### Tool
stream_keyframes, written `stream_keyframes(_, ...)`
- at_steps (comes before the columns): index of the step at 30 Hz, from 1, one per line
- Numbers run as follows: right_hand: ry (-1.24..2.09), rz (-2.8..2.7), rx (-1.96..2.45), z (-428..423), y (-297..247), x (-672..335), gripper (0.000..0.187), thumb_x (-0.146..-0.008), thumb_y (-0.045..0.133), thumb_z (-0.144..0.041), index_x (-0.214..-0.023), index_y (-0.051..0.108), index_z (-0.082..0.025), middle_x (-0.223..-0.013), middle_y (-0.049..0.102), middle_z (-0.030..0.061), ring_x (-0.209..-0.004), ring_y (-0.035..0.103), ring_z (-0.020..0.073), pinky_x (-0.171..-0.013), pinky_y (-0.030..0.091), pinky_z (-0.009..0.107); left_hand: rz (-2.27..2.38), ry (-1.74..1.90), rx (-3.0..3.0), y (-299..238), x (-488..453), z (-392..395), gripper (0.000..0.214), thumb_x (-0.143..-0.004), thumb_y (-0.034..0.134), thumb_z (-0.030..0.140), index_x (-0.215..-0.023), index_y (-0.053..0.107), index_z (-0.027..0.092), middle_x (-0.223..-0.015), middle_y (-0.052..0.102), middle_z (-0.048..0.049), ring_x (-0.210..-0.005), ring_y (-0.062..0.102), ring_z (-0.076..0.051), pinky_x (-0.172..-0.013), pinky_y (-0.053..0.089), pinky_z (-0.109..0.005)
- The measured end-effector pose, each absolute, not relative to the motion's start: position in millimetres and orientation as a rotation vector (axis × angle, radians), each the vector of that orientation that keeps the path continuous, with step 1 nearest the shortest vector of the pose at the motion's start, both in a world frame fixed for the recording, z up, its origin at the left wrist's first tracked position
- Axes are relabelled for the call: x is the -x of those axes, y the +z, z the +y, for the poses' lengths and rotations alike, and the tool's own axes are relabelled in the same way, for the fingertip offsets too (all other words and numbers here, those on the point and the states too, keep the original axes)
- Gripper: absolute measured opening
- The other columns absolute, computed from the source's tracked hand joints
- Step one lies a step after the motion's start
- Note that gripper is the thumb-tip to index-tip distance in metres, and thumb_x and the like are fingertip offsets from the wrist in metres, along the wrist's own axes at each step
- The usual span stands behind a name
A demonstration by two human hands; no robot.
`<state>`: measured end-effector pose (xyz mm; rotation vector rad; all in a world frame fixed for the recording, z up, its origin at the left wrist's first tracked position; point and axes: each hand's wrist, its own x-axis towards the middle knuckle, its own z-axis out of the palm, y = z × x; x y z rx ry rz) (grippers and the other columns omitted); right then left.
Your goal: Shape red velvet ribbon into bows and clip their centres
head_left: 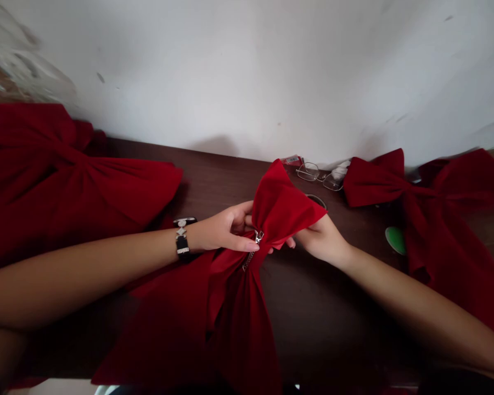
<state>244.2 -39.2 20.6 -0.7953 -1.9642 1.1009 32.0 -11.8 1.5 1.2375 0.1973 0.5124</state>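
A large red fabric bow [280, 208] is held up between my two hands, its long tails [239, 329] hanging toward the table's front edge. My left hand [233, 227] is closed on the bow's gathered middle from the left, with a watch on that wrist. By the left thumb lies a small silver metal piece [259, 237], with a dark toothed or chain-like strip [249, 260] below it; its exact kind is unclear. From the right, my right hand [316, 236] grips the bow from behind. The fabric hides most of its fingers, though some fingertips show below the loop.
More red bows lie at the left [78, 164] and right [403, 189] of the dark table [313, 307]. Wire-rimmed glasses [308, 171] and a small red packet [292, 161] rest by the white wall [247, 71]. A round green item [396, 240] sits at right.
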Motion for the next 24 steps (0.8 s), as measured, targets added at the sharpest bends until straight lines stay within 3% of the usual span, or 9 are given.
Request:
stream_keyframes(9, 1.132, -1.998, 0.788, -39, 21, -247, 0.03, -0.088, 0.047, -0.01, -0.059, 0.055, -0.016, -0.055, 0.061, -0.0003, -0.052, 0.058, 0.0078, -0.054, 0.052, 0.02, 0.154, 0.52, -1.29, 3, -32, -13, 0.061, -0.08, 0.068, 0.016, -0.134, 0.04, 0.015, -0.102, 0.07, -0.0135, -0.093, 0.067, -0.021, -0.086, 0.049, -0.038)
stream_keyframes(16, 1.031, -2.002, 0.826, -42, 24, -247, 0.023, -0.087, 0.051, -0.012, -0.066, 0.058, -0.016, -0.059, 0.065, 0.0, -0.053, 0.061, 0.0094, -0.052, 0.053, 0.021, 0.193, 0.536, -1.28, 1, -32, -12, 0.06, -0.079, 0.069, 0.014, -0.132, 0.042, 0.017, -0.105, 0.069, -0.0115, -0.098, 0.067, -0.022, -0.09, 0.049, -0.038)
stream_keyframes(24, 0.646, -2.284, 0.738, -39, 34, -251, 0.02, -0.082, 0.053, -0.004, -0.07, 0.062, -0.017, -0.07, 0.07, 0.0008, -0.065, 0.066, 0.0118, -0.063, 0.054, 0.023, 0.314, 0.537, -1.269, -2, -31, -13, 0.058, -0.078, 0.07, 0.015, -0.129, 0.043, 0.017, -0.105, 0.069, -0.0105, -0.1, 0.067, -0.02, -0.092, 0.049, -0.036)
